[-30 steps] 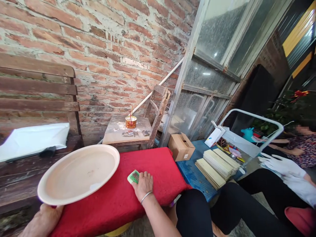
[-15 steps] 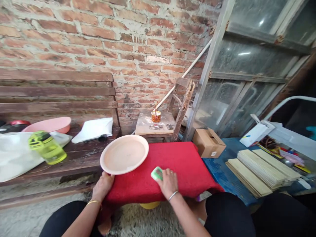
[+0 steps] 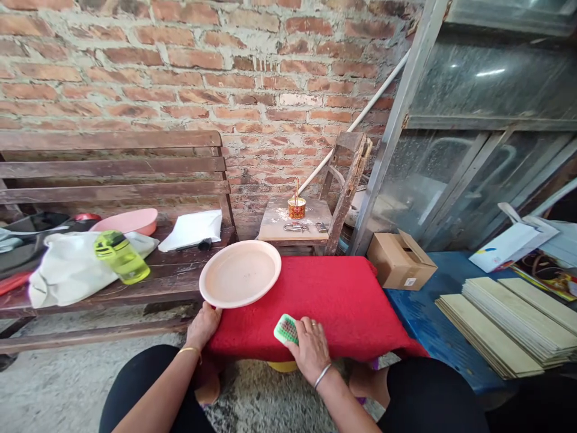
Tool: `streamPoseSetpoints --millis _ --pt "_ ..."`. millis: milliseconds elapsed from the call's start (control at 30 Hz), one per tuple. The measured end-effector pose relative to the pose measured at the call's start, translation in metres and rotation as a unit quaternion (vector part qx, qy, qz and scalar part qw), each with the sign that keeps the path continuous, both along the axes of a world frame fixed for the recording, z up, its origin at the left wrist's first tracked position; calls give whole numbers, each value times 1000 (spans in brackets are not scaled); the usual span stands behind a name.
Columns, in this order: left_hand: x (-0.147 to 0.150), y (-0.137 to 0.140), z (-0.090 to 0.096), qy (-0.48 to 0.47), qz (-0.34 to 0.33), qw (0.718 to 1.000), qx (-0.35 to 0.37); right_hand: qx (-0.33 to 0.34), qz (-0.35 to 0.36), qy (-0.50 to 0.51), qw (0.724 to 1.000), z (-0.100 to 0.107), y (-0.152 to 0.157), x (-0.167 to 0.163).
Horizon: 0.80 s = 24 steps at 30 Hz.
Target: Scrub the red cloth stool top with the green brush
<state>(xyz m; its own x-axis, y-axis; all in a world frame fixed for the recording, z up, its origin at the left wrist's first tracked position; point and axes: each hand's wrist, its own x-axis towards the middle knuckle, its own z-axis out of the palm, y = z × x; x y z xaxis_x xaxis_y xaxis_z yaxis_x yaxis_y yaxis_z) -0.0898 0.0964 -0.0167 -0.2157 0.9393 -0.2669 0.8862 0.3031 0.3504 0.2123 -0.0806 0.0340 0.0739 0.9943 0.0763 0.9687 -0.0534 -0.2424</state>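
My right hand (image 3: 312,347) is closed round one end of a small green and white scrubbing brush (image 3: 285,328). Greenish-brown bristles show on its visible face, and it is just over the red cloth (image 3: 324,294) that covers a low table. At the cloth's left edge, my left hand (image 3: 204,328) is closed, fingers curled at the border; their tips are partly hidden. Just above that hand, the pale pink round basin (image 3: 241,275) sits on the cloth's far left corner, its rim overhanging. Nothing shows inside it but a few faint marks.
A wooden bench (image 3: 180,270) at left bears a green bottle (image 3: 121,257), a white bag (image 3: 67,267) and a pink tub (image 3: 135,221). Behind the table stands a chair (image 3: 274,225) with a tin (image 3: 296,208). At right are a cardboard box (image 3: 396,261) and wooden boards (image 3: 509,319).
The view has swung left, so the scene sits further right. The brush has tilted, so more of its bristled face shows. My left hand stays by the basin at the cloth's edge.
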Motion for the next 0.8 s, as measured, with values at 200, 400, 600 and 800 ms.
streamPoseSetpoints --millis 200,400,600,800 --pt "0 0 2 10 3 1000 -2 -17 -176 -63 982 8 0 100" --pt "4 -3 8 1 15 1000 5 5 -372 -105 922 -9 -27 192" --pt "5 -4 11 -1 13 1000 12 26 -140 -20 990 -10 -17 90" --pt "4 -2 9 3 18 1000 16 30 -84 -1 996 -12 -15 53"
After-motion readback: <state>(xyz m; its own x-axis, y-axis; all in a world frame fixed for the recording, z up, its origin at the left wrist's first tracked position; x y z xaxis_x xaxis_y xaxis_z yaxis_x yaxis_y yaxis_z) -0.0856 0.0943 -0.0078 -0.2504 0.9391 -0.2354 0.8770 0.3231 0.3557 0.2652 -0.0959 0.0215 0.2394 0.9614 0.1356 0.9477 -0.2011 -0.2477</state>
